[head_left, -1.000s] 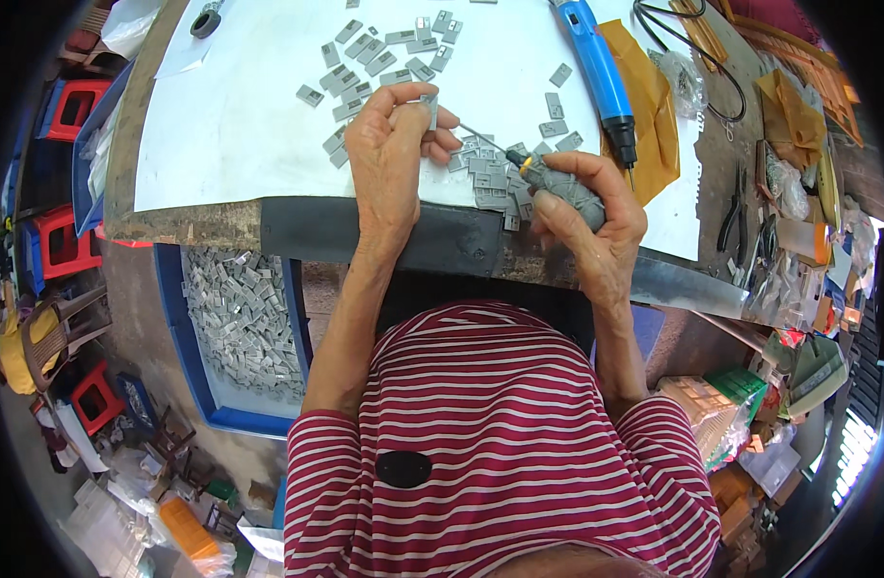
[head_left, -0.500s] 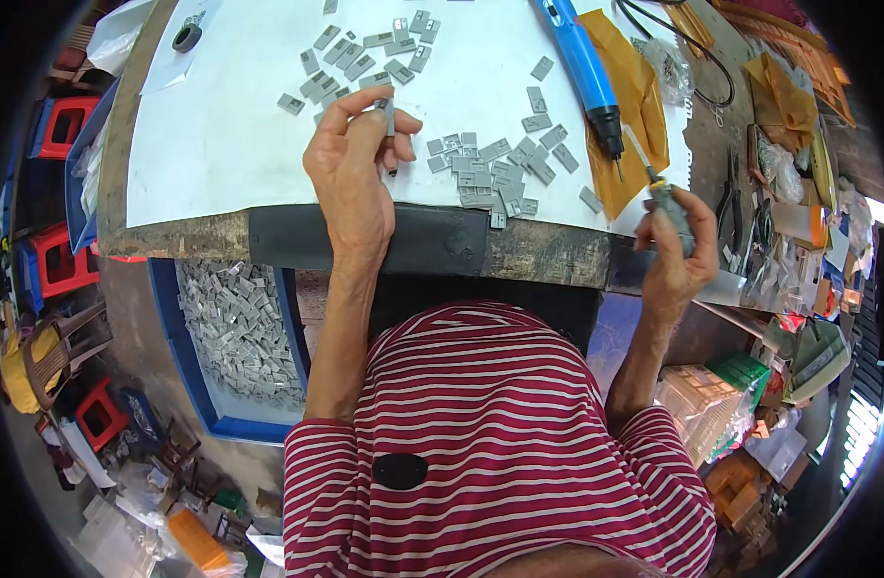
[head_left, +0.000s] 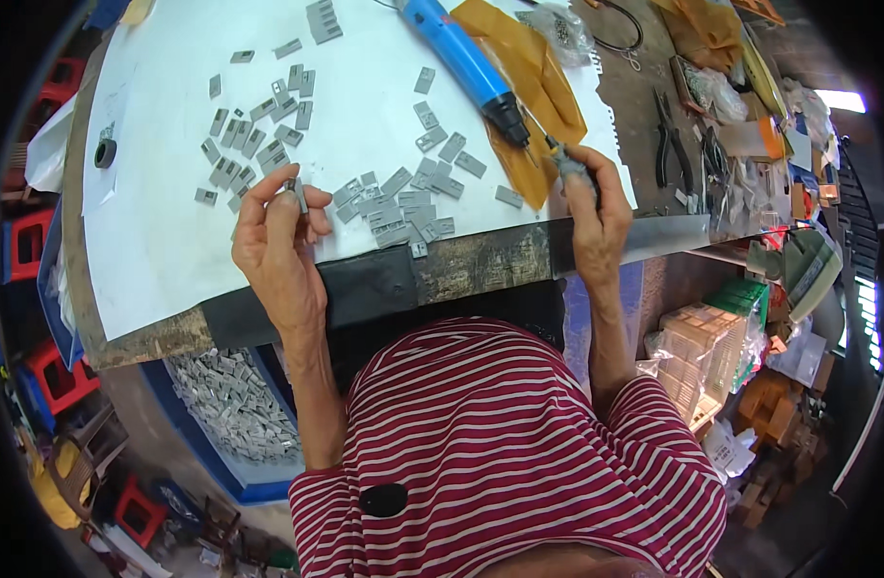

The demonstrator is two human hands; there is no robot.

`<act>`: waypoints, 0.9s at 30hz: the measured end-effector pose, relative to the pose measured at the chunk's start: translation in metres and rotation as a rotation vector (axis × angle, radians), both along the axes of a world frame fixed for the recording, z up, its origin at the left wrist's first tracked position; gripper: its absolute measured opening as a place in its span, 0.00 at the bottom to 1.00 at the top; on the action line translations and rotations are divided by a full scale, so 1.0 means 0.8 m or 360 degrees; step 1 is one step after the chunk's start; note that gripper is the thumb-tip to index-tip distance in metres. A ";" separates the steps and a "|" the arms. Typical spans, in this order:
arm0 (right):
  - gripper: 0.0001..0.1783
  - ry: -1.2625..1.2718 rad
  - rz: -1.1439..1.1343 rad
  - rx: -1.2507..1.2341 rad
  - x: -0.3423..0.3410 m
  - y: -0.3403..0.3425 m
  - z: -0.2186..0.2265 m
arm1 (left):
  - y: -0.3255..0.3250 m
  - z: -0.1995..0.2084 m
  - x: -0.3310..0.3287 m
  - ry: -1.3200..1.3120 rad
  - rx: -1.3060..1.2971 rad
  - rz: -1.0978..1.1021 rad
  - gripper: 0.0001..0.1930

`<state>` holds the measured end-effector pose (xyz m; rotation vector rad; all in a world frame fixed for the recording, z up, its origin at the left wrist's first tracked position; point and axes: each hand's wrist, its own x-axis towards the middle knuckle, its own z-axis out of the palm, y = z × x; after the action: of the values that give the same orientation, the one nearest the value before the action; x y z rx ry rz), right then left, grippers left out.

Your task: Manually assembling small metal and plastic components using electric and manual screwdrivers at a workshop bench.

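Observation:
My left hand [head_left: 283, 246], raised above the front of the white sheet [head_left: 153, 236], pinches a small grey rectangular piece [head_left: 298, 191] between thumb and fingers. My right hand [head_left: 601, 212] is wrapped round the greyish handle of a screwdriver [head_left: 570, 166]; its thin shaft slants up and left over brown paper [head_left: 553, 82]. Similar grey pieces [head_left: 418, 214] lie heaped between my hands, partly overlapping. Another loose group [head_left: 257, 135] is spread beyond my left hand. A blue electric screwdriver [head_left: 461, 58] rests partly on the brown paper, its bit close to the hand screwdriver.
Below the table's worn front edge [head_left: 485, 265], at left, a blue tray [head_left: 192, 429] holds a mass of grey pieces. Black-handled pliers [head_left: 669, 149] and plastic bags lie at the right. A dark ring [head_left: 105, 152] sits at the sheet's left. Red stools [head_left: 52, 371] stand on the floor.
The whole view has turned and shifted, so the table appears tilted. Both hands keep their holds, and the screwdriver still points up and left. My hands appear slightly closer together.

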<state>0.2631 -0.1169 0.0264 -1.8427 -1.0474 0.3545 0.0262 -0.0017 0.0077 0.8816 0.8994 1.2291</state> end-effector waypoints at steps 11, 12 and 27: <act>0.12 -0.0756 0.0129 0.0147 0.026 0.080 -0.017 | 0.002 -0.003 -0.001 0.0056 -0.0058 -0.0075 0.12; 0.12 -0.0841 0.0179 0.0132 0.029 0.085 -0.020 | 0.003 -0.003 -0.001 0.0044 -0.0049 -0.0087 0.12; 0.14 -0.0633 0.0232 0.0105 0.042 0.086 -0.021 | 0.003 -0.001 -0.004 0.0104 -0.0024 -0.0216 0.13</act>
<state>0.2963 -0.0477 0.0096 -1.8230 -1.4508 0.0338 0.0229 0.0008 0.0071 0.9596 0.8854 1.0805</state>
